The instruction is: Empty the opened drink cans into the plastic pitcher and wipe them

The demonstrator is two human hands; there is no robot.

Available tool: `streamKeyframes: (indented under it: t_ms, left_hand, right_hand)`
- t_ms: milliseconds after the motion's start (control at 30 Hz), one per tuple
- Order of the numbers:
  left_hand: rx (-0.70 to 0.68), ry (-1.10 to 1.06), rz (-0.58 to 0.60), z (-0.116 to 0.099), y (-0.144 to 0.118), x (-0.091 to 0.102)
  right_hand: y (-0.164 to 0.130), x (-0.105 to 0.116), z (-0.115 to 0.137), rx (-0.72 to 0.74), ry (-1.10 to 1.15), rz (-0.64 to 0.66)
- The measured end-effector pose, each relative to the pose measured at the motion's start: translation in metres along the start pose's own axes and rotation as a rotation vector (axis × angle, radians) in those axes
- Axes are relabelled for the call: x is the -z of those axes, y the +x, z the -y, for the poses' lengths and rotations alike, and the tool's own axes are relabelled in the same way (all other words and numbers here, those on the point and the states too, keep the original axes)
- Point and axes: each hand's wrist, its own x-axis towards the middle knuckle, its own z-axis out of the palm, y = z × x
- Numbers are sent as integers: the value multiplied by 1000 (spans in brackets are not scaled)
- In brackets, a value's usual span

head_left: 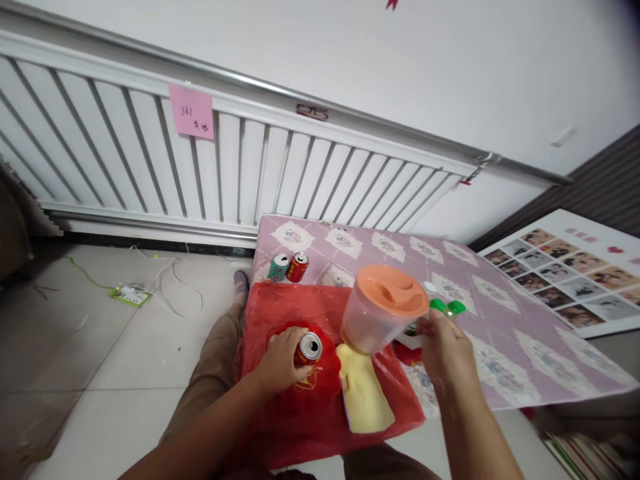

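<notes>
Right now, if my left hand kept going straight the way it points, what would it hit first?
The left hand holds a red can and points right, toward the yellow cloth below the pitcher. It would likely meet that cloth first, though depth is unclear.

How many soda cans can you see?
3. A teal can and a red can lie side by side at the table's far corner. A third red can is in the left hand, over the red bag. More may be hidden.
</notes>
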Motion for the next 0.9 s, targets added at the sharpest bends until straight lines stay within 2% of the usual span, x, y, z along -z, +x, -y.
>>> streamKeyframes:
  t_ms: [267,467,733,900]
  left_hand:
    - [-21,1,-58,3,-1,-7]
    - [-22,-11,-53,2,0,-8]
    - [-29,-22,-69,5,1,-9]
    - [-25,-13,-91,6,0,-9]
  right_hand:
    - [11,-56,-43,6,183,-29]
    - [15,-82,-72,39,186,-88]
    - [9,-91,-97,20,88,-91]
    - [8,-80,-104,43,-27,-4]
